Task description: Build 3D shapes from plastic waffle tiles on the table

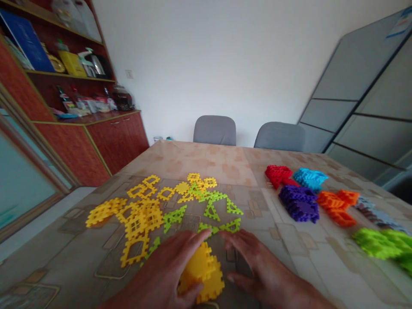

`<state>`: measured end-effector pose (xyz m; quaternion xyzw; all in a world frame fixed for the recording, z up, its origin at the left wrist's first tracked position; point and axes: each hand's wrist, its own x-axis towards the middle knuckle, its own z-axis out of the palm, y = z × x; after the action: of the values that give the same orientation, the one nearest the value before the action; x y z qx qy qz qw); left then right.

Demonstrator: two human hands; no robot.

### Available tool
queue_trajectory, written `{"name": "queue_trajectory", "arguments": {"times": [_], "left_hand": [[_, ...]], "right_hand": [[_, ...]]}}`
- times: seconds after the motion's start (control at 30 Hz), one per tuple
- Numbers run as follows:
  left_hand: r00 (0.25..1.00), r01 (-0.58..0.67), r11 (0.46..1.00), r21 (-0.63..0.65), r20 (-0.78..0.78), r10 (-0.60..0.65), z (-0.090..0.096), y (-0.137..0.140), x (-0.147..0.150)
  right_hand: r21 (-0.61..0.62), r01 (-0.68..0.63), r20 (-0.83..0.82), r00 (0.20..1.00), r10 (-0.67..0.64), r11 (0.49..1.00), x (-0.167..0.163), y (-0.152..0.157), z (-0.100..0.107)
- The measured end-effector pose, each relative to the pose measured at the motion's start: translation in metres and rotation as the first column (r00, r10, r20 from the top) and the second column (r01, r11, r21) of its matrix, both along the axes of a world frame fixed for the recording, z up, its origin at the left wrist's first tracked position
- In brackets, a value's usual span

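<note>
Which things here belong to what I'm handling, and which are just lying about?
Apparently being worked with:
Yellow stack between left hand and right hand
Loose yellow pieces, green triangles
Possibly the coloured piles on the right

Lying about:
Grey chairs
Kettle on the shelf

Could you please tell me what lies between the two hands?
In the head view, stacked yellow squares lie between the left hand and right hand.

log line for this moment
left hand: at yellow pieces; right hand: open, beside them; green pieces: mostly beyond hands; purple pieces: farther right
</note>
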<state>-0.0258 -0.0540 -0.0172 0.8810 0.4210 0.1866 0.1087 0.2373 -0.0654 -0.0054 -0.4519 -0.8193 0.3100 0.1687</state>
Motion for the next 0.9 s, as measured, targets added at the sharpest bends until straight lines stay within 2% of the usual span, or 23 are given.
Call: {"name": "queue_trajectory", "arguments": {"times": [0.1,0.27,0.37,0.5,0.73,0.8,0.9], "left_hand": [[1.000,-0.015,1.000,-0.006,-0.019,0.015,-0.001,0.004,-0.001],[0.994,-0.105,0.994,0.008,0.015,0.105,-0.011,0.009,-0.032],[0.998,-0.058,0.997,-0.060,0.023,0.060,-0.018,-0.002,-0.041],[0.999,0.030,0.988,-0.149,0.025,-0.026,-0.028,-0.015,-0.035],[0.996,0.090,0.985,-0.148,0.024,-0.088,-0.044,-0.010,-0.031],[0.998,0.067,0.987,-0.148,0.027,-0.064,-0.043,-0.008,-0.034],[1.000,0.012,0.988,-0.154,0.009,-0.011,-0.032,-0.008,-0.035]], "right_hand": [[0.045,-0.010,0.014,1.000,0.009,0.999,0.001,0.003,-0.001],[0.111,0.012,0.017,1.000,-0.014,0.994,0.005,0.007,-0.007],[0.119,-0.005,0.005,1.000,0.005,0.993,0.004,0.008,-0.012],[0.106,0.009,0.006,1.000,-0.009,0.994,0.001,0.007,-0.014],[0.092,0.023,-0.006,1.000,-0.023,0.995,0.004,0.009,-0.011],[0.098,0.026,-0.015,1.000,-0.025,0.995,0.006,0.009,-0.011],[0.119,0.022,-0.029,0.999,-0.018,0.993,0.009,0.010,-0.011]]}}
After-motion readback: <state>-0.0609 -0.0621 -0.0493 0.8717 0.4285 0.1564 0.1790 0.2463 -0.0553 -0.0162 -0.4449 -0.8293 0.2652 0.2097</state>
